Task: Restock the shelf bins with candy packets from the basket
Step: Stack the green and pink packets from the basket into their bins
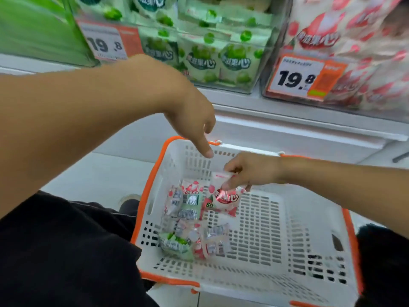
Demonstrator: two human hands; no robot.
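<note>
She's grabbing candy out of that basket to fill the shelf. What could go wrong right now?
The right hand only pinches the pink packet by its top edge, so it might slip back into the basket. Green packets and pink ones lie mixed there, so one could end up in the wrong bin: the green bin and pink bin sit side by side.

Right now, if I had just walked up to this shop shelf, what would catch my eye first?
Probably the white basket with orange rim low in the middle, a small heap of candy packets on its left side. The right hand pinches a red-and-white strawberry packet just above the heap, while the left hand hangs over the basket with a finger pointing down. Behind, a bold 19.8 price tag fronts the bin of red packets on the upper right.
</note>
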